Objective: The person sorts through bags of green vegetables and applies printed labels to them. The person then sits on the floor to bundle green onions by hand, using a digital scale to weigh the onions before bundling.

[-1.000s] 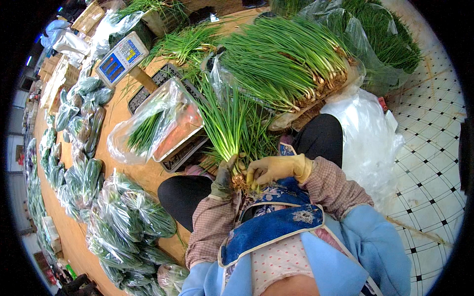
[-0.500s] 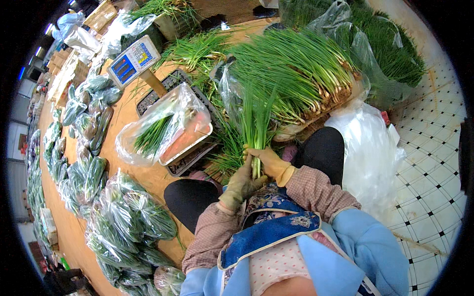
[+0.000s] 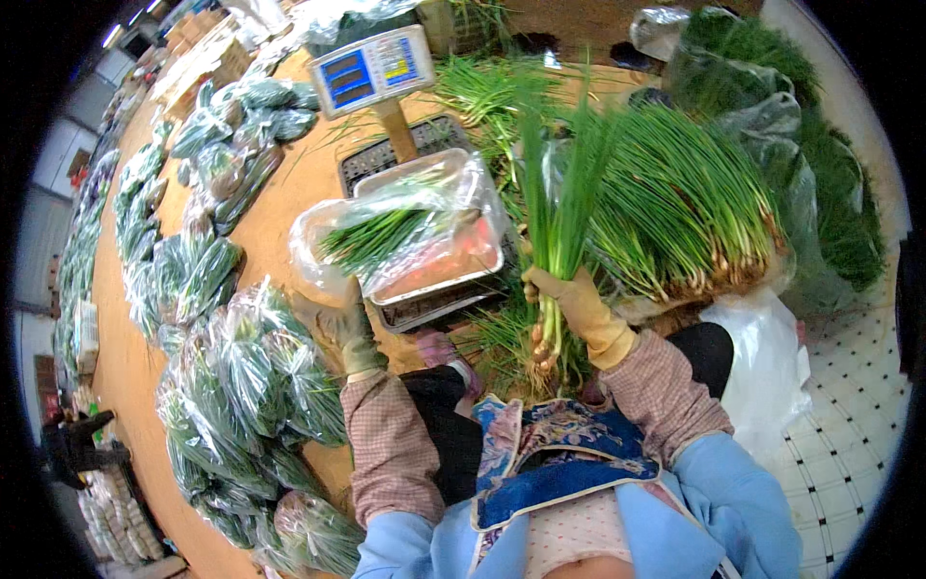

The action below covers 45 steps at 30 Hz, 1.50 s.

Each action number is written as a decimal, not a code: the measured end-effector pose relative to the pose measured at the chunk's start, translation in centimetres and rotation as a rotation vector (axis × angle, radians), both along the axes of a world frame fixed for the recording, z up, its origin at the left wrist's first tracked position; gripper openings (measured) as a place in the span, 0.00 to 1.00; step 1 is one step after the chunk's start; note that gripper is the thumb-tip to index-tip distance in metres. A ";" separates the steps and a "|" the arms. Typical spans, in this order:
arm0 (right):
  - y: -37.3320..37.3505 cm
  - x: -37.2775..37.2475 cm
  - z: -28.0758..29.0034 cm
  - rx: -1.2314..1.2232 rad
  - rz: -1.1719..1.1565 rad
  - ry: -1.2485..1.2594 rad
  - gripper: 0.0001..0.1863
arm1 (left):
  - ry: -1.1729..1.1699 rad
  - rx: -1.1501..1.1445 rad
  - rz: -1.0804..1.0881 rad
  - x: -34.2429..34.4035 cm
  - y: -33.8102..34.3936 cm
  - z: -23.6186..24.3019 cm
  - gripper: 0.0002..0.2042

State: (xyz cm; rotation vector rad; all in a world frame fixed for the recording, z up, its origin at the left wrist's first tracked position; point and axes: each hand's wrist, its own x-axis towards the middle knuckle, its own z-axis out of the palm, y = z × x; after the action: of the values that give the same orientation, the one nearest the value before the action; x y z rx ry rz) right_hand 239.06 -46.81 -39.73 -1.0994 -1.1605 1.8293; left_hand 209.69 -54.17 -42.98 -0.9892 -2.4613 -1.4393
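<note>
Above the lap, the right hand (image 3: pixel 579 309) clenches a bunch of chives (image 3: pixel 559 212) near the roots, leaves upright. It looks light, limp and easily bruised; the firm root end seems the best grip. Left hand (image 3: pixel 340 323) touches the bag (image 3: pixel 395 241) on the scale tray (image 3: pixel 434 280); its fingers' state is unclear.

Green scallion bunch (image 3: pixel 558 207) held upright, pale roots hanging down

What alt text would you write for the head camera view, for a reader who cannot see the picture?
A person's gloved right hand holds a small bunch of green onions upright, while the gloved left hand grips a clear plastic bag of greens lying on a weighing scale. Bagged greens and a loose onion pile cover the brown table.
</note>
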 end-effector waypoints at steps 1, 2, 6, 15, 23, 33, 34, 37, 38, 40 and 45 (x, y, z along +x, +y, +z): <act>0.8 -1.9 0.5 0.128 0.060 -0.075 0.18 | -0.075 0.018 -0.007 -0.4 0.7 -0.1 0.39; 1.1 -4.0 1.2 0.254 0.077 -0.138 0.19 | -0.124 0.033 -0.009 -1.2 1.1 -0.4 0.38; 2.8 -11.7 3.4 0.816 0.407 -0.086 0.34 | -0.307 0.143 -0.030 -4.5 2.3 -1.8 0.35; 7.1 -25.5 -3.5 1.536 0.783 -0.286 0.29 | -0.860 0.572 -0.180 -9.6 2.0 -1.1 0.28; 19.5 -21.5 -10.9 1.140 0.516 -1.071 0.07 | -0.860 0.725 -0.178 -10.0 2.3 1.7 0.20; 8.0 -3.3 -7.7 0.580 0.122 -0.492 0.17 | 0.027 0.111 0.233 -7.1 5.3 1.3 0.30; 7.5 3.0 -11.8 0.385 -0.091 -0.711 0.20 | 0.195 0.028 0.222 -5.0 6.8 1.4 0.30; 6.7 18.3 -20.4 0.462 -0.364 -1.389 0.18 | 0.411 0.122 -0.039 -0.2 8.6 3.2 0.30; 7.2 20.0 -20.9 0.243 -0.290 -1.492 0.18 | 0.583 0.097 -0.065 -0.7 8.3 2.4 0.30; 6.2 22.6 -21.8 -0.010 -0.162 -1.679 0.17 | 0.605 0.158 -0.260 2.2 9.9 1.4 0.27; 5.9 23.4 -24.1 0.051 0.064 -1.657 0.15 | 0.342 -0.005 -0.524 10.2 10.2 1.1 0.20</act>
State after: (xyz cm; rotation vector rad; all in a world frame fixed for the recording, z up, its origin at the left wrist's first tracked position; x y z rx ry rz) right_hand 262.43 -40.94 -63.80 -2.6486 -1.9788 0.5521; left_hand 219.94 -44.00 -41.87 -1.8069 -2.0463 -1.2379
